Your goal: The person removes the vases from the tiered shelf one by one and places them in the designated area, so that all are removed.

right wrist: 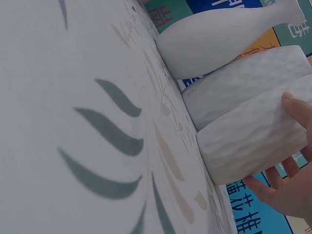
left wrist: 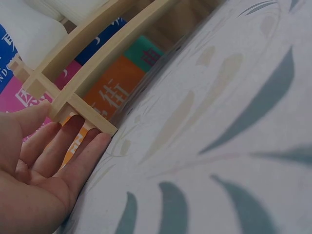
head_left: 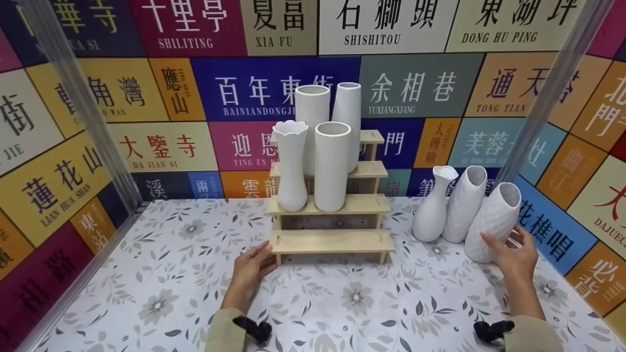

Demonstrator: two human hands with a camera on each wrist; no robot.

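My right hand [head_left: 516, 256] grips the nearest white vase [head_left: 491, 222] low on its body, thumb on the front and fingers round the far side. This vase has a dimpled surface and leans slightly, its base at the tablecloth. Beside it are a matching dimpled vase [head_left: 467, 205] and a smooth narrow-necked vase [head_left: 433, 210]. My left hand [left wrist: 44, 170] touches the lowest left corner of a wooden tiered stand [head_left: 332, 240], its thumb at the board's end and its loosely extended fingers by the leg. Both hands appear near the table surface in the head view.
On the stand's steps are a scalloped-rim vase [head_left: 292, 171], a short ribbed vase [head_left: 332, 171], a taller ribbed vase [head_left: 313, 107] and a slim tapered vase [head_left: 348, 107]. A floral tablecloth [head_left: 195, 274] lies beneath. Colourful sign-printed walls [head_left: 420, 83] close in the back and sides.
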